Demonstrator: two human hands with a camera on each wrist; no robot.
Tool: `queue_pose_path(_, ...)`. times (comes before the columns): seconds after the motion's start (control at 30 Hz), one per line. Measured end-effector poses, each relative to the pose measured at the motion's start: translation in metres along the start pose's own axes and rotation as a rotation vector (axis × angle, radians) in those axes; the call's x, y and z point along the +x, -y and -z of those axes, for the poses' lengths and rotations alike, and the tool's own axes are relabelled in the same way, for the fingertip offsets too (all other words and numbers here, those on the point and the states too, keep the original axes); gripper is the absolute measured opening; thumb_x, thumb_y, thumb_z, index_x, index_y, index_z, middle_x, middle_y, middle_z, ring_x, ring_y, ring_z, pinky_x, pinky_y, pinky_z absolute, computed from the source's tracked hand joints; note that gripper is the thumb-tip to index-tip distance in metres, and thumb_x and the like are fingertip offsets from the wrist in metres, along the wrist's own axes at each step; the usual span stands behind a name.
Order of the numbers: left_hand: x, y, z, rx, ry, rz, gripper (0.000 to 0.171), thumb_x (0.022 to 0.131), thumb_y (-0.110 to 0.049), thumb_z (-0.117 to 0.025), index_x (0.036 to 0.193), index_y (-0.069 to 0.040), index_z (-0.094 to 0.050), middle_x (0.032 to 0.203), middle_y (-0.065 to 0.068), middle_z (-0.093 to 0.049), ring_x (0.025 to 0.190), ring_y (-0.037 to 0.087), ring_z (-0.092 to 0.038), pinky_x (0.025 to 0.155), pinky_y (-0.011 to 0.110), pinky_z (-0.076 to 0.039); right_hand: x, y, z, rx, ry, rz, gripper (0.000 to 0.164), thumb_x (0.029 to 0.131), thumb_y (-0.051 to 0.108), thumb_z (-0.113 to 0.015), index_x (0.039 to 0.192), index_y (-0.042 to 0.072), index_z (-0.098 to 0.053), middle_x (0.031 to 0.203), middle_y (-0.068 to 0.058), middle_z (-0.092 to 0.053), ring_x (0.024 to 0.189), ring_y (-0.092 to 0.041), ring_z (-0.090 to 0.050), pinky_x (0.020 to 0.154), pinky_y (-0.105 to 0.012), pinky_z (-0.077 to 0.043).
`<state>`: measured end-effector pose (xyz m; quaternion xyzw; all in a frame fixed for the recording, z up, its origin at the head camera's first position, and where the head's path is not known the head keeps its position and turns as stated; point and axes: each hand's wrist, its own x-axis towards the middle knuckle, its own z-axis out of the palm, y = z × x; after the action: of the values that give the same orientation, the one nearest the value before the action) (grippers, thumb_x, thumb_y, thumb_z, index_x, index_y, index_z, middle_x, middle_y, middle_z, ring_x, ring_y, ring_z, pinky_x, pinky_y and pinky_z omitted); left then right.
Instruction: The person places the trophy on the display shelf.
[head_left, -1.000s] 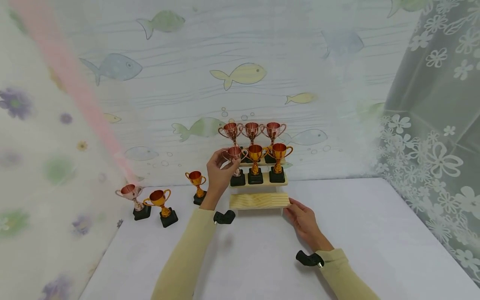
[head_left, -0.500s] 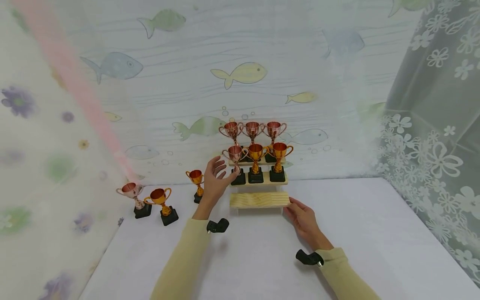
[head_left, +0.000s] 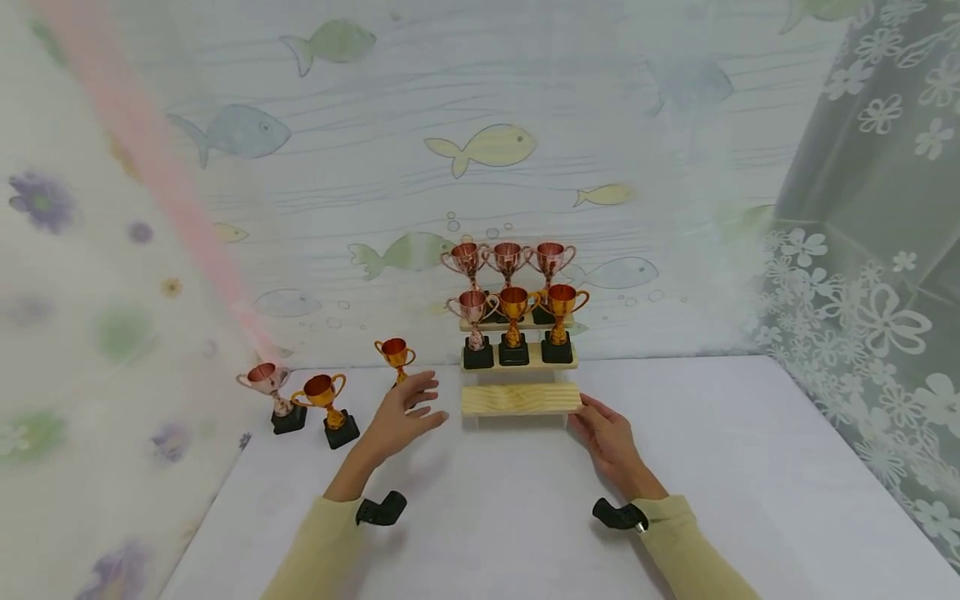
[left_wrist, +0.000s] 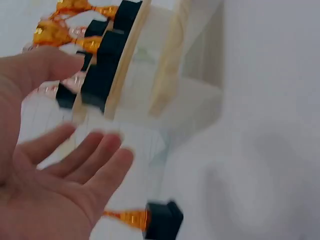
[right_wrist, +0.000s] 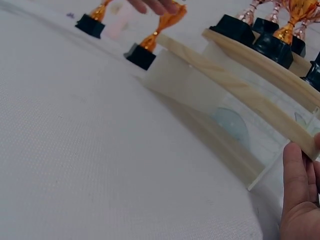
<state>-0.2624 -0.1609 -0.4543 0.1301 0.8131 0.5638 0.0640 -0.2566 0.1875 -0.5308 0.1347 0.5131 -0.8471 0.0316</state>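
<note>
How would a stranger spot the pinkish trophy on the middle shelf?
On the white table stands a rack with three wooden shelves. On the middle shelf, find the left-end trophy. It is rose-pink, unlike the gold centre trophy and gold right-end trophy sharing its shelf.

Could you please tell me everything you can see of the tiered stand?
The stand has three stepped boards of pale, grained wood, joined by clear side panels that look like plastic. It sits upright on the white table, before the fish-patterned backdrop. Three trophies rest on each of the upper two; the lowest holds none. The right hand grips the lowest board at its right end.
</note>
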Motion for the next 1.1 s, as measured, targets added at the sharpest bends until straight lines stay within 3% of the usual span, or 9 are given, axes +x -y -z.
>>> queue_pose_path(0.13, -0.029, 0.023, 0.028, 0.134, 0.096, 0.026, 0.048, 0.097, -0.016, -0.069, 0.141, -0.002, -0.055, 0.139, 0.021, -0.059, 0.122, 0.033, -0.062, 0.100, 0.039, -0.056, 0.000, -0.002, 0.000, 0.010, -0.007, -0.008, 0.052, 0.104, 0.005, -0.053, 0.153, -0.006, -0.036, 0.122, -0.002, -0.061, 0.100, -0.002, -0.068, 0.098, -0.020, -0.054)
queue_pose_path(0.27, -0.058, 0.046, 0.064, 0.164, 0.132, 0.046, 0.045, 0.100, -0.020, -0.067, 0.136, 0.005, -0.057, 0.130, 0.024, -0.064, 0.117, 0.032, -0.065, 0.094, 0.031, -0.058, 0.000, -0.003, 0.000, 0.004, -0.008, -0.015, 0.053, 0.104, 0.005, -0.052, 0.153, -0.005, -0.036, 0.125, -0.004, -0.060, 0.100, -0.003, -0.068, 0.098, -0.020, -0.054)
queue_pose_path(0.4, -0.082, 0.069, 0.103, 0.114, 0.098, 0.167, 0.049, 0.100, -0.026, -0.067, 0.135, 0.008, -0.056, 0.128, 0.023, -0.066, 0.112, 0.026, -0.067, 0.091, 0.026, -0.059, 0.000, -0.001, 0.000, -0.008, -0.004, -0.025, 0.053, 0.104, 0.006, -0.051, 0.154, -0.003, -0.035, 0.132, -0.006, -0.056, 0.101, -0.002, -0.067, 0.099, -0.020, -0.053)
queue_pose_path(0.6, -0.107, 0.095, 0.153, 0.090, -0.062, 0.369, 0.057, 0.103, -0.030, -0.062, 0.140, 0.011, -0.049, 0.130, 0.022, -0.064, 0.108, 0.019, -0.067, 0.093, 0.035, -0.060, -0.001, 0.000, 0.000, -0.004, -0.002, -0.029, 0.054, 0.105, 0.007, -0.052, 0.154, -0.003, -0.034, 0.123, 0.000, -0.061, 0.101, -0.002, -0.067, 0.099, -0.020, -0.053)
queue_pose_path(0.67, -0.110, 0.097, 0.162, 0.135, -0.113, 0.398, 0.057, 0.104, -0.031, -0.060, 0.141, 0.011, -0.047, 0.132, 0.023, -0.063, 0.108, 0.020, -0.067, 0.091, 0.033, -0.060, -0.001, 0.001, 0.000, 0.000, 0.004, -0.032, 0.055, 0.105, 0.007, -0.053, 0.155, -0.003, -0.034, 0.121, 0.001, -0.062, 0.101, -0.002, -0.068, 0.099, -0.021, -0.053)
queue_pose_path(0.77, -0.108, 0.095, 0.170, 0.201, -0.182, 0.401, 0.062, 0.104, -0.031, -0.060, 0.146, 0.010, -0.041, 0.139, 0.030, -0.055, 0.115, 0.032, -0.065, 0.092, 0.035, -0.060, 0.000, 0.002, 0.001, 0.003, 0.006, -0.031, 0.054, 0.105, 0.006, -0.053, 0.155, -0.003, -0.034, 0.120, 0.001, -0.062, 0.101, -0.002, -0.068, 0.099, -0.021, -0.053)
queue_pose_path(0.87, -0.100, 0.090, 0.172, 0.242, -0.298, 0.398, 0.076, 0.101, -0.036, -0.063, 0.154, 0.006, -0.029, 0.148, 0.033, -0.044, 0.129, 0.043, -0.053, 0.099, 0.043, -0.057, 0.000, 0.002, 0.001, -0.013, -0.001, -0.023, 0.054, 0.105, 0.006, -0.052, 0.155, -0.004, -0.033, 0.121, 0.000, -0.061, 0.099, -0.002, -0.068, 0.098, -0.021, -0.054)
queue_pose_path(1.0, -0.084, 0.082, 0.172, 0.190, -0.495, 0.380, 0.096, 0.096, -0.043, -0.069, 0.160, 0.000, -0.012, 0.157, 0.031, -0.030, 0.142, 0.046, -0.035, 0.111, 0.055, -0.045, -0.001, 0.003, -0.001, -0.032, -0.006, -0.015, 0.053, 0.105, 0.006, -0.051, 0.154, -0.005, -0.034, 0.128, -0.005, -0.059, 0.099, -0.002, -0.068, 0.098, -0.021, -0.054)
queue_pose_path(1.1, -0.072, 0.076, 0.175, 0.105, -0.597, 0.343, 0.103, 0.094, -0.040, -0.073, 0.162, -0.004, -0.005, 0.163, 0.028, -0.022, 0.148, 0.044, -0.029, 0.117, 0.057, -0.037, -0.002, 0.002, -0.001, -0.041, -0.002, -0.018, 0.053, 0.105, 0.007, -0.050, 0.154, -0.005, -0.034, 0.138, -0.010, -0.053, 0.100, -0.001, -0.068, 0.099, -0.021, -0.053)
